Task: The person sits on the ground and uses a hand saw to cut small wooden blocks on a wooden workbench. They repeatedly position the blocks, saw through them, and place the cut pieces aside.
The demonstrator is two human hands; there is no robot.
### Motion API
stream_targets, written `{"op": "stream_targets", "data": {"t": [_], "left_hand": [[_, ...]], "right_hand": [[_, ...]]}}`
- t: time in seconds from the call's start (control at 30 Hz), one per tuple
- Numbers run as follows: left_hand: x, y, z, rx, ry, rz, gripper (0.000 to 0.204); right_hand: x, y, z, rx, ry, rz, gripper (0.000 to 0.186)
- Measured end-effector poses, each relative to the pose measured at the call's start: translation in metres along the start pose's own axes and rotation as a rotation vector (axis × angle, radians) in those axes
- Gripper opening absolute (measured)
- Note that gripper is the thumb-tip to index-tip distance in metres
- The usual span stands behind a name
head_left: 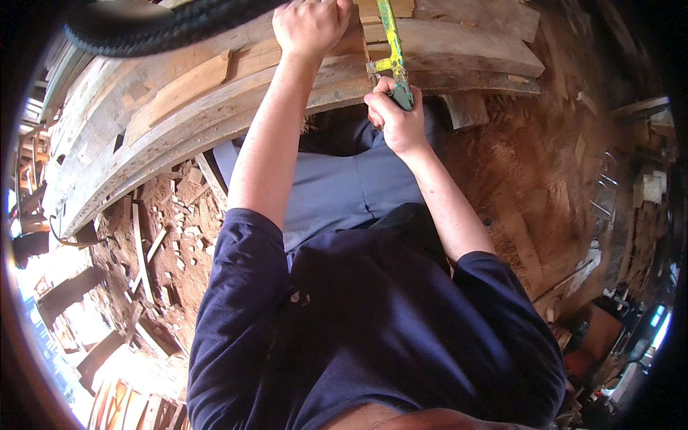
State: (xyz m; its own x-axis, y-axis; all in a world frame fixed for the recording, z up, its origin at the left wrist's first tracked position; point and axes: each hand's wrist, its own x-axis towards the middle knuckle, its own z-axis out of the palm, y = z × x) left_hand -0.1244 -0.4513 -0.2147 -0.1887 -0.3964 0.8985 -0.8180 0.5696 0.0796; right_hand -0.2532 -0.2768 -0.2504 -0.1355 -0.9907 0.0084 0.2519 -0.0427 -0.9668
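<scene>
Clamping my right hand point(398, 120) on the saw point(393, 37), I had my left hand point(309, 29) at far wood point(350, 44), seemingly bracing, its hold unclear.

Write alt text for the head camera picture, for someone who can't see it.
A person's right hand grips a yellow-green saw at some wooden boards, with the left hand over the wood left of it. Wood scraps litter the brown floor at left.

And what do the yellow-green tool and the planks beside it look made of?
Yellow-green tool: probably painted metal, its bright coat patchy and worn. Its handle: smooth, dark green, perhaps plastic. Planks: bare, rough wood, from the grain and uneven edges.
</scene>
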Motion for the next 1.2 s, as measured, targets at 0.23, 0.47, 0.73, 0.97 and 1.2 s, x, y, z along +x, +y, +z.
{"op": "stream_targets", "data": {"t": [0.23,0.47,0.73,0.97,1.2], "left_hand": [[0.0,-0.001,0.001,0.027,-0.044,-0.005,0.028],[-0.005,-0.014,0.021,0.156,0.021,0.062,0.049],[-0.007,-0.015,0.026,0.133,-0.007,0.031,0.052],[-0.004,-0.013,0.026,0.139,-0.068,-0.001,0.053],[-0.003,-0.014,0.025,0.119,-0.098,-0.011,0.055]], "right_hand": [[-0.015,-0.006,-0.002,0.102,-0.016,0.068,0.028],[-0.014,-0.03,-0.015,0.207,-0.046,0.198,0.033],[-0.028,-0.02,-0.01,0.156,-0.015,0.163,0.034],[-0.028,-0.029,-0.018,0.238,-0.049,0.251,0.031],[-0.031,-0.027,-0.012,-0.082,-0.12,0.187,0.03]]}}
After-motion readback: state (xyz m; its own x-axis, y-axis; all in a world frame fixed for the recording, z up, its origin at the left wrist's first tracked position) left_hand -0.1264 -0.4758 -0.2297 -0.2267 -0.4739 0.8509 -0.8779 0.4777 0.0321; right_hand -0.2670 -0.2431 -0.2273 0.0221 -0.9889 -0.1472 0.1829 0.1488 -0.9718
